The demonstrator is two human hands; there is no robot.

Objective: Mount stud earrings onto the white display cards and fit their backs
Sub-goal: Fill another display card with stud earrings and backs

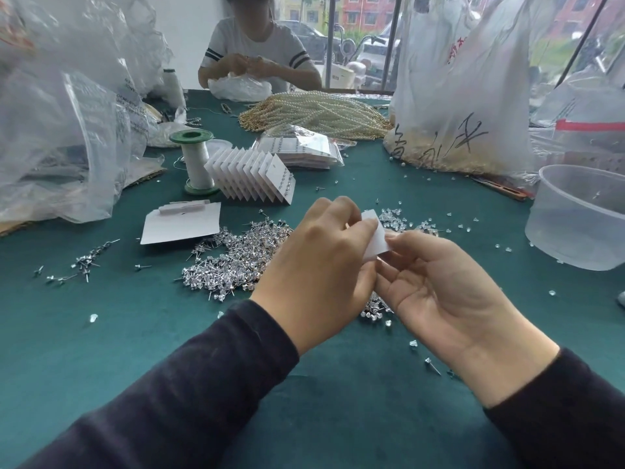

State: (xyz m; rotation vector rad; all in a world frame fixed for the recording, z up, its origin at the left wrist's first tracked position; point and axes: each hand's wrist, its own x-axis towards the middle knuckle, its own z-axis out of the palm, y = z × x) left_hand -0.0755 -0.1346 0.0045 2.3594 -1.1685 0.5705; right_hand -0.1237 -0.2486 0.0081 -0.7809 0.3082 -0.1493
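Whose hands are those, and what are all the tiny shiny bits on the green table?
There is no machine here. The one picture comes from a camera worn on a person's head, looking down, so the left hand and right hand are that person's own. Together they hold a small white card. On the green table lies a heap of silver stud earrings, and beyond the hands lie little clear earring backs. Farther off stand a row of cards, a spool of thread, a clear plastic tub on the right and a pile of pearl strings. Another person sits across the table, working too.
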